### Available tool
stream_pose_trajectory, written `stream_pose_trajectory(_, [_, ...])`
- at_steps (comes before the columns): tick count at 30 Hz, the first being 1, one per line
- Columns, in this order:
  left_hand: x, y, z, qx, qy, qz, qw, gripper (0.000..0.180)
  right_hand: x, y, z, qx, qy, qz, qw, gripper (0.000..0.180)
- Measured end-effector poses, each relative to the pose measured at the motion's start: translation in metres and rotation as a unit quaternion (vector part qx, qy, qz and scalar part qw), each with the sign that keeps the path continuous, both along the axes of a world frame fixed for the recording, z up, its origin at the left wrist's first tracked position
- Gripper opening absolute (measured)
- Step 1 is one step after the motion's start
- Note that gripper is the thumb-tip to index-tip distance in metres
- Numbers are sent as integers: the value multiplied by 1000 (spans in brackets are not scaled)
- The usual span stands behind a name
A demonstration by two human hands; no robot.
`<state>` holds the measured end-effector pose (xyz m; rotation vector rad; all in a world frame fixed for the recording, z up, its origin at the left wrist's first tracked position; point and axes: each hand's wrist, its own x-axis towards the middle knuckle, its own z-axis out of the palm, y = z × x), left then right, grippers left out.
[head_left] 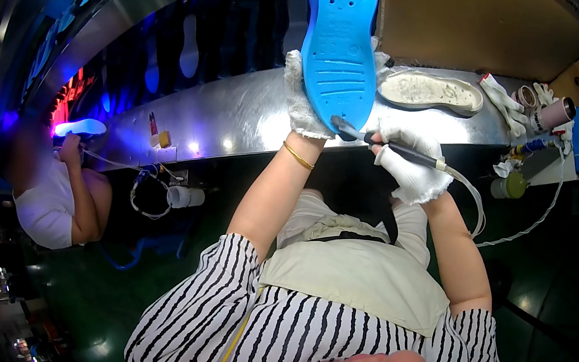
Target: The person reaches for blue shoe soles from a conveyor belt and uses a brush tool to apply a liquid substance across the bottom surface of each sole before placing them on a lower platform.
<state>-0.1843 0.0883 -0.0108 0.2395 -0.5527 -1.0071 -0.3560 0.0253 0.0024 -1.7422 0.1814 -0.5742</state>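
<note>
Far left: a co-worker (52, 196) in a white top, seated at the same metal bench (240, 112), holds up a pale sole (82, 127). Not the wearer's hands.

Centre: left hand (301, 99), white-gloved, gold bangle (298, 156) at the wrist. Fingers wrapped round the lower left edge of the blue shoe sole (339, 33), clamping it. Sole held raised above the bench edge, tread face toward the camera. Long axis runs near vertical in the picture, tilted slightly; one end sits at the hands, the other end cut off by the top edge.

Right of centre: right hand (413, 166), also gloved, closed in a pen-style pinch on a slim dark tool (386, 145) with a hose trailing right. Tool lies nearly horizontal, tip pointing left and touching the sole's lower rim, just beside the left glove. Tool axis crosses the sole's axis almost square.

Further right on the bench: a whitish sole (431, 91) lying flat, tape rolls (526, 96), a small bottle (508, 187).
</note>
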Motion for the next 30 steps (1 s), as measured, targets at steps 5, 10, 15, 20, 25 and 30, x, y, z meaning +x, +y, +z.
stream_pose_trajectory(5, [2, -3, 2, -4, 4, -36, 999, 91, 6, -11, 2, 29, -63, -1, 998, 12])
stream_pose_trajectory(10, [14, 0, 2, 7, -7, -54, 998, 89, -2, 2, -7, -65, -37, -5, 997, 13])
stream_pose_trajectory(15, [15, 0, 8, 7, -3, -71, 997, 89, -18, -8, -15, 130, 0, 80, 988, 14])
stream_pose_trajectory(20, [13, 1, 12, -119, 143, -253, 949, 86, -3, -6, 12, 33, -66, 14, 997, 14])
stream_pose_trajectory(25, [20, -4, 11, 53, 2, -135, 989, 78, 11, -15, 12, -169, -115, 40, 978, 19])
stream_pose_trajectory(30, [33, -9, 10, 161, 32, -161, 973, 61, 11, -22, 7, -94, -42, 96, 990, 18])
